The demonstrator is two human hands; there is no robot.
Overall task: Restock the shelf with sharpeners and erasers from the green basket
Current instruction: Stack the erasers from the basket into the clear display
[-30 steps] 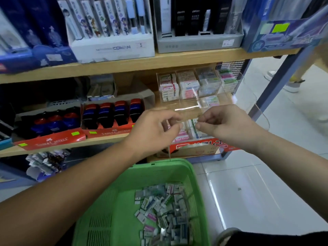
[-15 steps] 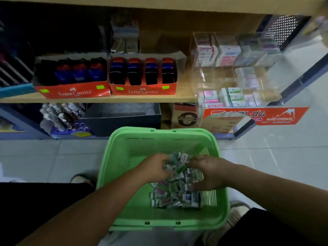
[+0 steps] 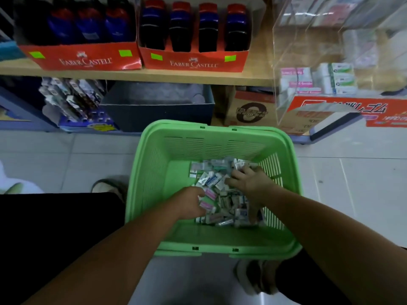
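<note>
Left hand (image 3: 191, 204) and right hand (image 3: 250, 187) dig with bent fingers into the erasers (image 3: 212, 180) lying right between them in the green basket (image 3: 154, 172) at mid frame, but whether either holds one is too hard to tell.

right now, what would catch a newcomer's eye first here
The green basket sits on the floor, front and centre, with a heap of small erasers in it. The left hand and right hand both reach into that heap. Above, red boxes of dark, red-topped items line the shelf.
</note>
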